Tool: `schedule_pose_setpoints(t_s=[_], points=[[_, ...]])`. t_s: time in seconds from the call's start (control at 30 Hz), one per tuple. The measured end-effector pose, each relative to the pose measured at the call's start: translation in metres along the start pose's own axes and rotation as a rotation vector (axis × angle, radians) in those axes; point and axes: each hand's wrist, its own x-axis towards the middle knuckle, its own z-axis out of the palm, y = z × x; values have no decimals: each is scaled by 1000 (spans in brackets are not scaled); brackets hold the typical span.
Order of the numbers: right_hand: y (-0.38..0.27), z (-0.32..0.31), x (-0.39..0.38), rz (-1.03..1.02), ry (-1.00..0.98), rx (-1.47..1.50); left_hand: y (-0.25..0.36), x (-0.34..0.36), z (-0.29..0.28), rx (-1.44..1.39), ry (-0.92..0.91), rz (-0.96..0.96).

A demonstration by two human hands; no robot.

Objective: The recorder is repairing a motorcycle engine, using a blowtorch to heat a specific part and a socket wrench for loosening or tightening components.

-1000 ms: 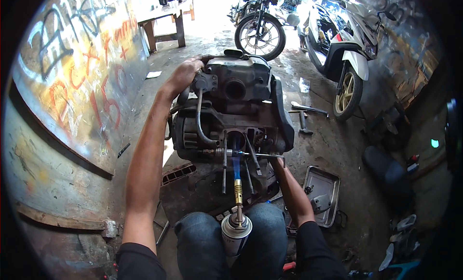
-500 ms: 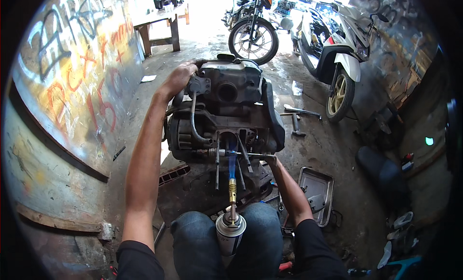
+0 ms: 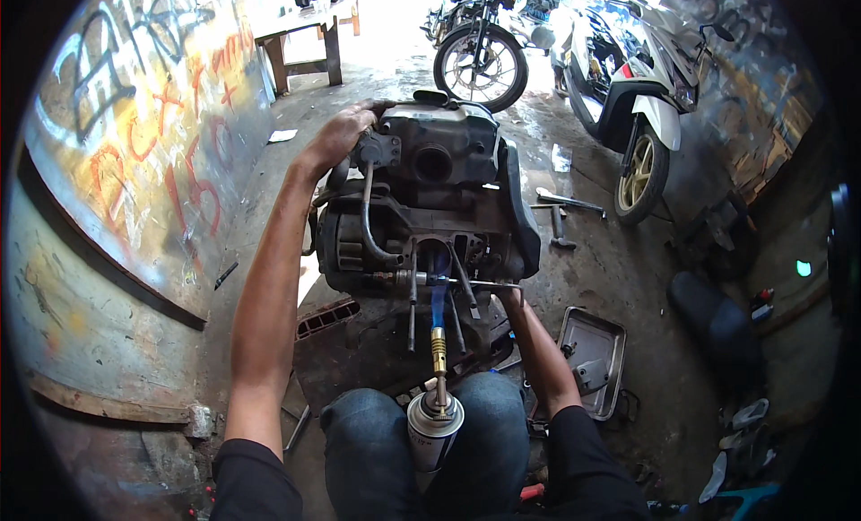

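Observation:
A dark, grimy engine (image 3: 439, 218) stands before me, with several studs sticking out toward me around an opening. My left hand (image 3: 345, 135) is closed over its upper left corner, next to a bent metal pipe (image 3: 367, 212). At the lower right edge is my right hand (image 3: 509, 295), its fingers mostly hidden. A thin metal rod (image 3: 480, 282) with a bent end crosses in front of that hand and reaches the studs. Between my knees a gas canister (image 3: 437, 436) stands upright. The brass torch nozzle (image 3: 439, 346) on it sends a blue flame up at the opening and the rod.
Right of the engine, a hammer (image 3: 560, 230) and a long tool (image 3: 571, 201) lie on the floor. A metal tray (image 3: 619, 355) with parts sits nearer me. Beyond are a motorcycle (image 3: 480, 64), a white scooter (image 3: 659, 117) and a table (image 3: 305, 68). Painted walls flank both sides.
The whole scene has shifted slightly to the right in the view. Both hands keep their places at the engine, and the flame still burns.

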Motion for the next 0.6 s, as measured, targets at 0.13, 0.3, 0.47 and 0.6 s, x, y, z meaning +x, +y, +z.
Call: schedule_pose_setpoints(t_s=[0.13,0.3,0.47,0.6], points=[[3,3,-2,-2,-6,-30,-6,4,0,-43,-14,-4],[7,2,-1,-8,-15,-78,-11,3,-1,-1,-21,-3],[13,5,2,-20,-20,-118,-11,2,-1,107,-16,73],[16,8,9,-32,-19,-152,-1,0,3,-83,10,-85]])
